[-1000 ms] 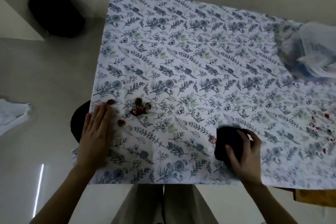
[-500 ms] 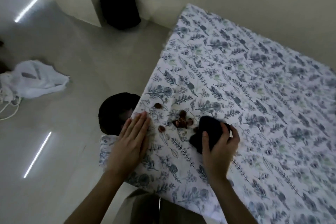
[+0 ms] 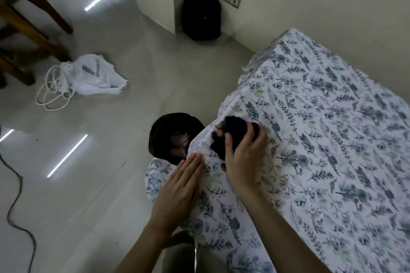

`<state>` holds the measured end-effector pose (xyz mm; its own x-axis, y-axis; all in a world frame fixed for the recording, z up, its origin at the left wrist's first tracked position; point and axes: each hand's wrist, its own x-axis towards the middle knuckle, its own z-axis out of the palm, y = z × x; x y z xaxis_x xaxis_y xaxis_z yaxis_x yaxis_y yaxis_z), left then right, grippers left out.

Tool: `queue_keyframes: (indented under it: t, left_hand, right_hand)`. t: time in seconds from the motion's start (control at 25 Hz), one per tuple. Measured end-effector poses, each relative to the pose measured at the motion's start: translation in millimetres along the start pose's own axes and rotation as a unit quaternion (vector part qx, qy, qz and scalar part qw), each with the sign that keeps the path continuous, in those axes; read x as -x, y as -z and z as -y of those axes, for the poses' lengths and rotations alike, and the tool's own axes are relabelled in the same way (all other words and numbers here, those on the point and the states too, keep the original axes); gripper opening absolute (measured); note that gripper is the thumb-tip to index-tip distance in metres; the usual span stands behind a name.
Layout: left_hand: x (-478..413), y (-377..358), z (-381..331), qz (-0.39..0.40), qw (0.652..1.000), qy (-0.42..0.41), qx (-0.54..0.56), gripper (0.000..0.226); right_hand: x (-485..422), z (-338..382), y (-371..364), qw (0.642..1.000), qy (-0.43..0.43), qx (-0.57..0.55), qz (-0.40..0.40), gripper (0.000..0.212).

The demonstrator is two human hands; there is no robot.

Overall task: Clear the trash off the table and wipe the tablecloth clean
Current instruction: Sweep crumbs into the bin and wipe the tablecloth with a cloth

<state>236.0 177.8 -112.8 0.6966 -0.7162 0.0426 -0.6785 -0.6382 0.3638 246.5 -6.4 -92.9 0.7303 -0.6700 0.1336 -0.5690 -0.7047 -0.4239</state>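
Observation:
A white tablecloth (image 3: 321, 139) with blue leaf print covers the table on the right. My right hand (image 3: 244, 157) grips a dark cloth (image 3: 233, 131) pressed on the tablecloth at the table's left edge. Small brown trash bits (image 3: 218, 132) lie against the cloth's left side, right at the edge. One more brown bit (image 3: 224, 166) shows by my right thumb. My left hand (image 3: 179, 188) rests flat with fingers together on the tablecloth's hanging corner. Just below the edge on the floor stands a black-lined bin (image 3: 175, 139) with some scraps inside.
A white bag with a rope cord (image 3: 88, 78) lies on the grey floor at left. Wooden furniture legs (image 3: 26, 29) stand at the far left. A black bag (image 3: 202, 19) sits against the wall. A dark cable (image 3: 15, 206) runs along the floor.
My right hand slid the dark cloth left across the tablecloth, pushing the brown bits to the table's edge above the bin. The view swung left. My left hand stayed flat at the corner.

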Motion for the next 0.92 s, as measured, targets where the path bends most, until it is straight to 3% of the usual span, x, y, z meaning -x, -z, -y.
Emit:
queue_keyframes:
  t: [0.16,0.32,0.64,0.92]
  left_hand:
    - [-2.0,2.2,-1.3,0.008,1.000,-0.002,-0.005,0.057]
    - [0.6,0.9,0.0,0.002,1.000,-0.002,0.010,0.052]
    - [-0.4,-4.3,3.9,-0.008,0.999,-0.012,0.046,0.052]
    - [1.0,-8.1,5.1,-0.016,0.998,-0.017,0.050,0.053]
  right_hand:
    - [-33.5,22.4,-13.4,0.999,0.040,0.000,0.030,0.058]
    - [-35.8,-7.1,5.5,0.995,0.085,-0.036,0.028,0.045]
    - [53.1,-125.6,81.3,1.000,-0.011,-0.007,0.026,0.053]
    - [96.6,-68.3,53.7,0.999,-0.029,0.013,0.022,0.054]
